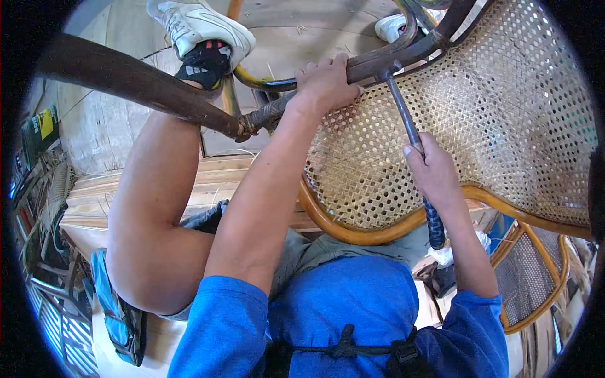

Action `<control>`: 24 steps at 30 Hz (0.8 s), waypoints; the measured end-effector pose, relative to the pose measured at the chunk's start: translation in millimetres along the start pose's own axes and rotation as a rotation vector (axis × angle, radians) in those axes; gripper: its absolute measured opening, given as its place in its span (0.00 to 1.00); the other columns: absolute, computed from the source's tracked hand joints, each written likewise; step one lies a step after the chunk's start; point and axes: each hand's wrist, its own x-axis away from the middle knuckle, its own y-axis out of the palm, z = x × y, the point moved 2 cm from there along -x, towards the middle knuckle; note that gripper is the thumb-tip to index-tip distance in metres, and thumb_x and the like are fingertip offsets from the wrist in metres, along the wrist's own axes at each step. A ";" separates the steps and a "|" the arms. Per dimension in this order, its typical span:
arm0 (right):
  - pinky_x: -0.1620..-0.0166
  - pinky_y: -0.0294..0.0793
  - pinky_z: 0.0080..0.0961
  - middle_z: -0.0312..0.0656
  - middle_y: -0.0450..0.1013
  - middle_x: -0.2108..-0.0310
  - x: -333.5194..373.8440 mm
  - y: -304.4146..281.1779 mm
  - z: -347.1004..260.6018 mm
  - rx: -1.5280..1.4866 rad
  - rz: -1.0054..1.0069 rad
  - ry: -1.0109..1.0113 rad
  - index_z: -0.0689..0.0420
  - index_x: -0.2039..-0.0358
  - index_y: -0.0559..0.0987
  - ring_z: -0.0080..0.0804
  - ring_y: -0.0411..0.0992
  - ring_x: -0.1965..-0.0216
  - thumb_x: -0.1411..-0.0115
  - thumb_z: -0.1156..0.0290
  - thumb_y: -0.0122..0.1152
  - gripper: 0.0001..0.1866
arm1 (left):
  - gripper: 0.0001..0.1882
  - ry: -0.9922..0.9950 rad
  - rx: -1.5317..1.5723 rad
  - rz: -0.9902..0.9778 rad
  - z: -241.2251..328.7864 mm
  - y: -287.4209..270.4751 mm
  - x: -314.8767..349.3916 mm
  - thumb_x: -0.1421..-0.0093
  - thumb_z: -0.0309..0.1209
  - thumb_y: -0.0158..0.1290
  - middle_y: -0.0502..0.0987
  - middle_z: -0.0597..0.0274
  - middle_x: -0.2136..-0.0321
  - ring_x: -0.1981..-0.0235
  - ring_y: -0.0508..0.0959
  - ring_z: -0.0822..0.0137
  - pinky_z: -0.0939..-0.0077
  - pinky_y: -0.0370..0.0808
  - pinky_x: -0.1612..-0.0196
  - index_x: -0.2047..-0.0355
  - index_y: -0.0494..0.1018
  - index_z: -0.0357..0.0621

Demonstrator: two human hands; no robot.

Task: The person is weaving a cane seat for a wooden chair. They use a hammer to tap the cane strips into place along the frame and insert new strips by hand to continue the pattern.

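A rattan chair with a woven cane panel [378,170] lies across my lap, its honey-coloured curved rim [372,236] toward me. My left hand [324,82] is closed over the chair's dark brown frame pole [372,65] at the panel's far edge, thumb on the near side. In my right hand [435,173] is a hammer [404,112] with a dark shaft and a ridged black grip, the fingers wrapped around the shaft above that grip. The hammer's head is at the dark pole, just right of my left hand; whether it touches, I cannot tell.
A thick dark pole [138,85] runs from the upper left to a bound joint [242,128] beside my left forearm. My bent left leg [154,208] rises beneath it. Wooden planks [94,201] lie at the left. Another rattan piece [529,277] with a woven panel stands at lower right.
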 end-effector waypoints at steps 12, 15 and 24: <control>0.71 0.68 0.43 0.56 0.70 0.80 -11.0 15.7 -1.6 0.111 -0.090 0.035 0.64 0.69 0.66 0.52 0.72 0.77 0.39 0.61 0.51 0.15 | 0.40 0.061 -0.012 -0.133 -5.6 -7.3 -5.3 0.50 0.46 0.54 0.64 0.45 0.46 0.43 0.64 0.48 0.47 0.57 0.43 0.39 0.54 0.46; 0.71 0.69 0.44 0.56 0.70 0.80 -7.1 11.3 -8.9 0.101 -0.044 0.052 0.63 0.68 0.66 0.54 0.72 0.76 0.39 0.62 0.50 0.15 | 0.39 0.067 -0.013 -0.168 -5.2 -9.2 -6.1 0.50 0.46 0.53 0.65 0.46 0.46 0.43 0.64 0.48 0.47 0.57 0.43 0.40 0.55 0.46; 0.69 0.70 0.47 0.58 0.71 0.79 -8.8 11.7 -2.6 0.273 -0.029 0.017 0.64 0.68 0.66 0.58 0.72 0.74 0.39 0.64 0.49 0.14 | 0.39 0.050 -0.029 -0.145 -5.3 -6.3 -6.9 0.51 0.44 0.53 0.65 0.48 0.46 0.42 0.63 0.50 0.47 0.57 0.44 0.40 0.55 0.46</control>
